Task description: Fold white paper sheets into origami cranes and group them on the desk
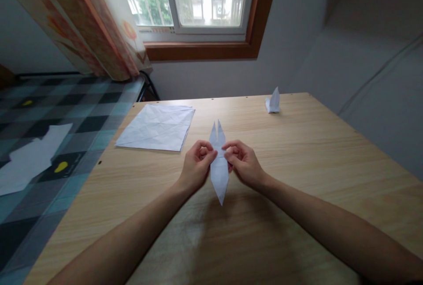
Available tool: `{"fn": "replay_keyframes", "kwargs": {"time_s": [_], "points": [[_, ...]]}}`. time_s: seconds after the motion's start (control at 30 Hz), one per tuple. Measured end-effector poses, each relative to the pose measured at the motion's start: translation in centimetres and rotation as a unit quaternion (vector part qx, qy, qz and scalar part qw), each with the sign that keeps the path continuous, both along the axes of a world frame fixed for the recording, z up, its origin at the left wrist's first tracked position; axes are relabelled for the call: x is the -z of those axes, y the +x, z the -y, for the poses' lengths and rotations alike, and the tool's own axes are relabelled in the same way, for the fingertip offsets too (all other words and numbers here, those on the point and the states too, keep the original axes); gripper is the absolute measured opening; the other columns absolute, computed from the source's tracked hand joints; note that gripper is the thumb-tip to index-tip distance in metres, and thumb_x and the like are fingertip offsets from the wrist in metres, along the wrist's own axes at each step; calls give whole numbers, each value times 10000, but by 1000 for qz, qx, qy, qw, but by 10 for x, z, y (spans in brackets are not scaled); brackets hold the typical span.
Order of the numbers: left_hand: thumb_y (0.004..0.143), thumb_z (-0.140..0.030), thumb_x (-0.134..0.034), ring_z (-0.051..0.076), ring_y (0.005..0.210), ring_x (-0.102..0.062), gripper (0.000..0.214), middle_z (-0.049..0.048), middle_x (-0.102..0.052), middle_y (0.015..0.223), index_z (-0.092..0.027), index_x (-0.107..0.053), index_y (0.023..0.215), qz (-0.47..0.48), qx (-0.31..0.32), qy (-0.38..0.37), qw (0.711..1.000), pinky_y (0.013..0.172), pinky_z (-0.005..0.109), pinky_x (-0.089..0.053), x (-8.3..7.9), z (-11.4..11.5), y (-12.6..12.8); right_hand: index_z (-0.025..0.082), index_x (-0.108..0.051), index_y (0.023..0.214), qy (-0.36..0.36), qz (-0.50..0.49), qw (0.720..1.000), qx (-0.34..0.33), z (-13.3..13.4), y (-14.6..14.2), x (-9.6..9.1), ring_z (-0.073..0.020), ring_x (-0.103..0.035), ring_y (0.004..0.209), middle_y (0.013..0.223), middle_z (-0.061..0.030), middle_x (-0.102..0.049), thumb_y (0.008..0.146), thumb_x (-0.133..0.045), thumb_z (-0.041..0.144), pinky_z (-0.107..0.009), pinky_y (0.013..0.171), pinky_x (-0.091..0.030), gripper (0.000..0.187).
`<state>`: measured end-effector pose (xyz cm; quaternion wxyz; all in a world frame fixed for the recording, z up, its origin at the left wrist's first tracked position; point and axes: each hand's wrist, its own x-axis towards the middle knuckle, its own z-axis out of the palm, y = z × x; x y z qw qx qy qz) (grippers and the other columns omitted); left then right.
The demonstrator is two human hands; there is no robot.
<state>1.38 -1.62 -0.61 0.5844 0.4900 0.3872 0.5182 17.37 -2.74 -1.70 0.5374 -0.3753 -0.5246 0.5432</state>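
A folded white paper piece (pixel 220 175), long and diamond-shaped, is held up above the wooden table. Its far end splits into two narrow points; the near end tapers to one tip. My left hand (pixel 197 161) pinches its left edge near the middle between thumb and fingers. On the opposite edge, my right hand (pixel 243 161) grips it in the same way, fingers curled. Part of the fingers behind the paper is hidden.
A stack of creased white paper sheets (pixel 158 126) lies at the table's back left. Toward the back right stands a small folded paper figure (pixel 273 101). Torn paper (pixel 33 157) rests on the checked bedspread (pixel 109 113). Behind the table (pixel 313 153) are a wall and window.
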Motion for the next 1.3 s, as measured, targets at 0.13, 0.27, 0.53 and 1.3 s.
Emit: {"fn": "replay_keyframes", "kwargs": {"time_s": [0.13,0.27,0.53,1.3], "points": [[708,-278,-694,93,543,-502,187,-36,-584,624,-167,-629,844,-15,8,-8,1000,518,210,-353,1,-2,-3,188,-699,814,-4,15,1000,23,-3,3,2,-103,-553,541,641,22,-627,782,-617,293,-231,517,-454,137],[642,-194,-635,127,605,-565,232,-6,-652,670,-168,-648,872,22,43,-40,998,562,234,-397,1,-3,-5,195,-732,806,-35,-13,999,25,-4,5,2,-117,-552,581,646,16,-651,721,-599,235,-243,561,-443,163],[566,-97,-639,121,614,-596,336,0,-692,713,-161,-646,895,55,55,-48,996,573,221,-414,-2,1,-2,209,-764,822,-46,-26,998,18,-6,7,6,-114,-515,576,648,21,-666,665,-604,177,-247,571,-391,226],[662,-219,-770,69,530,-511,331,-68,-589,644,-199,-458,772,23,23,-11,999,519,180,-372,0,0,1,213,-564,868,-48,-30,996,63,-4,2,-1,-89,-514,502,598,75,-593,634,-791,330,-202,470,-394,347]]}}
